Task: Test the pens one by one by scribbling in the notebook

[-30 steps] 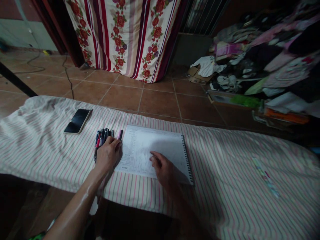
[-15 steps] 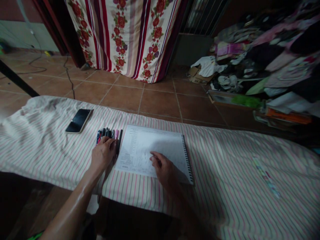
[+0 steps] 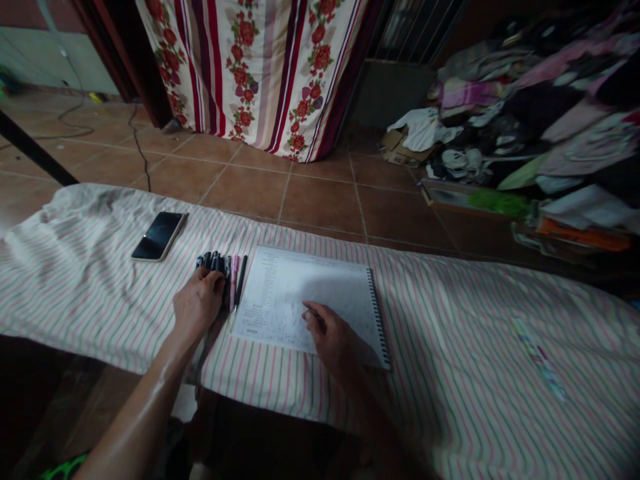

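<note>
Left hand [image 3: 196, 300] now farther left; palm-down over pens [image 3: 234, 281]

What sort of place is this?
Probably a room in a home: a floral curtain hangs beyond a tiled floor, clothes lie heaped at right, and a striped cloth is spread under the notebook and pens.
</note>
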{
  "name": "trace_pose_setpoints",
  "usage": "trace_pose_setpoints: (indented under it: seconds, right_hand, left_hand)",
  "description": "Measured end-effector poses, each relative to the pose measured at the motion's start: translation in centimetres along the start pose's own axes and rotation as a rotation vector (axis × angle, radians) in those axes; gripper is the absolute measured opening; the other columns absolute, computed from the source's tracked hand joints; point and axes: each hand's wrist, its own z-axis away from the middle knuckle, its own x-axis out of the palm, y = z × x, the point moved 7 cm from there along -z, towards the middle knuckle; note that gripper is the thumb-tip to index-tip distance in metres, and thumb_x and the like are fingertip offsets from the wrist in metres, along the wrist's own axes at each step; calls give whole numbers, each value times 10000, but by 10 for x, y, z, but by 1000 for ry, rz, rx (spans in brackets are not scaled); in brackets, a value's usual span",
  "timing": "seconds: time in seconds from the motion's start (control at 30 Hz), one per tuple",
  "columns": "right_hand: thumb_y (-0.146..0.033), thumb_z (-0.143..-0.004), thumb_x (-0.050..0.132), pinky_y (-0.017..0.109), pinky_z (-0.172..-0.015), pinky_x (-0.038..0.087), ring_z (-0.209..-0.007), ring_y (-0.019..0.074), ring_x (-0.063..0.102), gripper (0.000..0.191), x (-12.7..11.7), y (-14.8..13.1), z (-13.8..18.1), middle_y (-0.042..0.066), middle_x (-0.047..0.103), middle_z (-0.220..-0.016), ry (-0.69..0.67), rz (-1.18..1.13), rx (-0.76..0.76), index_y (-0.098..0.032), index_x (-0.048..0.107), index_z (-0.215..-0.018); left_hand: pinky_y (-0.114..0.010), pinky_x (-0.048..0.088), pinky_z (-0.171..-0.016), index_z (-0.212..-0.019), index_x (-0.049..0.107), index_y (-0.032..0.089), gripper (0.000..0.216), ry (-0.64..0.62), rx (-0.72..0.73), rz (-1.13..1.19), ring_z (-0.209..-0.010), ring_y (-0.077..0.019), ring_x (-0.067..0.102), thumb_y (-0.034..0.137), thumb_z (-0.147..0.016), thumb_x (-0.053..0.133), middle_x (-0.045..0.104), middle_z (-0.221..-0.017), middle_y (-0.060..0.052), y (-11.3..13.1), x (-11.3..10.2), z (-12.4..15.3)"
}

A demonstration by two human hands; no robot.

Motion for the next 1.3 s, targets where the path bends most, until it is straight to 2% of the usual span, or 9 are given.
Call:
trace_pose_setpoints:
  seconds: [0.27, 0.67, 0.8, 0.97, 1.07, 1.17, 1.3]
  right_hand:
    - [-273, -830, 431, 335, -725, 527, -769, 202, 660, 312, -3, -5, -1, 99, 703, -871, -33, 15, 12, -149, 649, -1016]
    - [-266, -833, 430, 331, -719, 520, -744, 195, 653, 311, 0, -2, -2, 99, 699, -875, -36, 25, 4, -151, 652, -1019]
    - [-265, -828, 433, 337, -708, 521, -734, 197, 652, 313, -1, -4, -2, 108, 699, -887, -50, 24, 6, -143, 656, -1010]
    - [-265, -823, 441, 336, -709, 524, -737, 196, 653, 311, -1, -3, -2, 109, 700, -899, -53, 6, 24, -143, 656, -1010]
    - [-260, -823, 443, 330, -718, 524, -737, 189, 652, 299, -1, -4, -2, 100, 701, -902, -56, -1, 14, -154, 656, -1005]
    - [-252, -820, 448, 327, -726, 524, -735, 185, 653, 286, -3, -6, -2, 91, 702, -880, -51, -9, 12, -161, 658, -991]
    - [-258, -821, 449, 322, -707, 526, -739, 189, 653, 296, -3, -6, -2, 99, 701, -863, -63, -32, 41, -142, 655, -999]
  left_hand:
    - [-304, 372, -521, -1130, 568, 187, 331, 61, -44, -44, -844, -258, 627, 326, -892, 385, 616, -1068, -89, 1, -2, 3]
    - [-365, 452, -631, -1203, 513, 139, 377, -16, -62, -42, -843, -296, 642, 291, -881, 388, 634, -1049, -143, 8, 0, 1]
    - [-385, 465, -643, -1203, 517, 135, 386, 28, -86, -17, -853, -304, 638, 281, -872, 382, 608, -1114, -158, 10, -4, 0]
    - [-381, 470, -616, -1150, 566, 141, 379, 111, -130, 63, -831, -299, 634, 315, -847, 417, 610, -1079, -149, 9, -10, 0]
    - [-361, 476, -655, -1072, 606, 141, 347, 234, -103, 223, -812, -261, 625, 327, -817, 463, 629, -998, -121, 5, -14, -3]
    - [-306, 480, -684, -948, 633, 149, 278, 331, -91, 591, -744, -190, 609, 337, -765, 541, 636, -844, -58, -2, -12, -6]
    - [-220, 443, -548, -907, 619, 158, 292, 343, -190, 1057, -600, -112, 556, 382, -719, 612, 608, -729, 2, -7, -3, -7]
